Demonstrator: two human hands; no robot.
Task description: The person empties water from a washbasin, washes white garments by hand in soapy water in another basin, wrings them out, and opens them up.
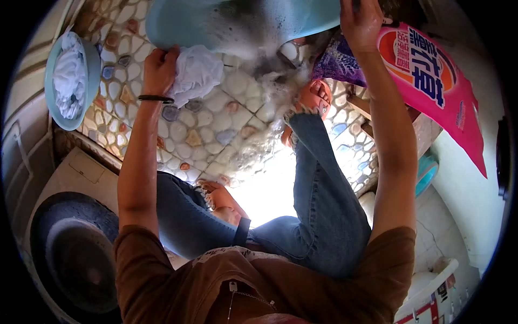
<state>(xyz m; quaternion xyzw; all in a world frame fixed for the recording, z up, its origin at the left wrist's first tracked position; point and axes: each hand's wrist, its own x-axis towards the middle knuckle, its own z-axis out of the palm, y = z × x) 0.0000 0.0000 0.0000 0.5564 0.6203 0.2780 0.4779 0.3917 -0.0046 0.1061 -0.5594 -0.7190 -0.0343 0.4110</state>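
Note:
A light blue basin (175, 24) at the top is tilted, and foamy grey water spills over its near edge onto the floor. My left hand (160, 70) is closed on a bunched white cloth (198, 71), close against the basin's left lower edge. Whether its fingertips also hold the rim is not clear. At the basin's right end, my right hand (360, 26) is closed on the rim, its fingertips partly cut off by the frame's top.
A smaller blue basin (93, 73) with white cloth stands at the left. The pebble-patterned floor (216, 116) is wet and sudsy. A pink detergent bag (464, 116) lies right of my right forearm. A dark round bowl-like object (75, 259) is at the lower left.

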